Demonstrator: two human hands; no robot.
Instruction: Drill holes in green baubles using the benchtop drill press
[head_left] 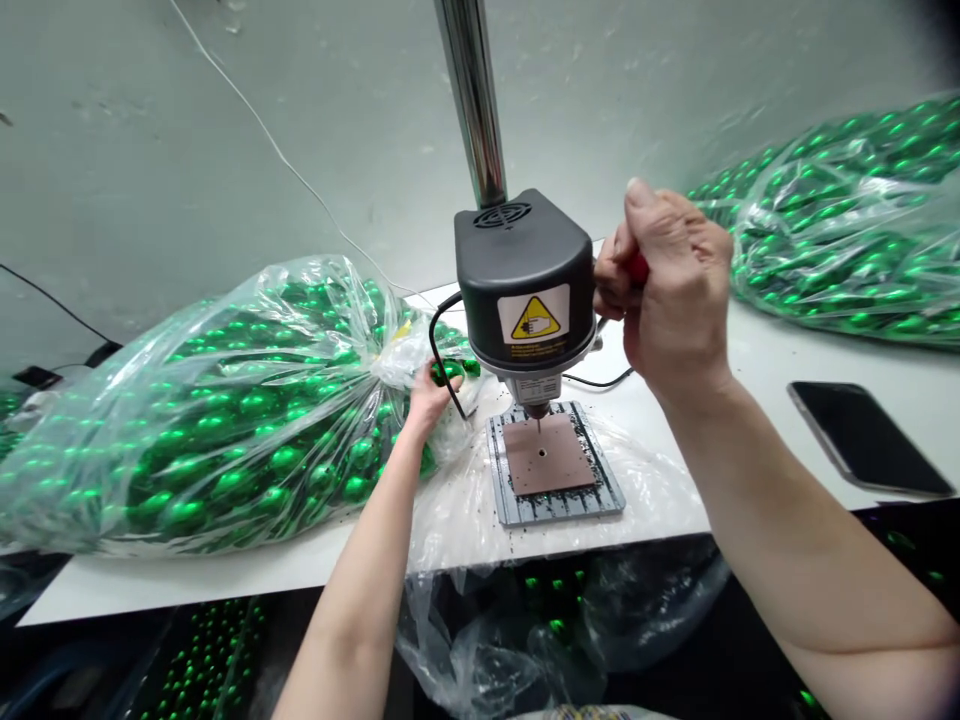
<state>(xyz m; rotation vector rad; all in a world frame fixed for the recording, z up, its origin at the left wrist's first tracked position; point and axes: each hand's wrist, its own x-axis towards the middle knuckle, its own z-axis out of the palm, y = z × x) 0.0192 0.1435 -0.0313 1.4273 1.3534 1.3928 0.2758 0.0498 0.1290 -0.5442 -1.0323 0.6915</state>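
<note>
My right hand is closed around the red knob of the lever on a small black bench drill press. Beside the press, my left hand has its fingers around a shiny green ball at the gathered mouth of a clear plastic bag filled with such balls. Below the drill bit lies a brownish square pad with a small hole. It rests on a grey slotted base plate, strewn with dark shavings. The bit's tip is just above the pad.
A second bag of green balls stands at the back right. A phone lies on the white table near its right front edge. The press's steel column rises behind. Clear plastic hangs over the table's front edge.
</note>
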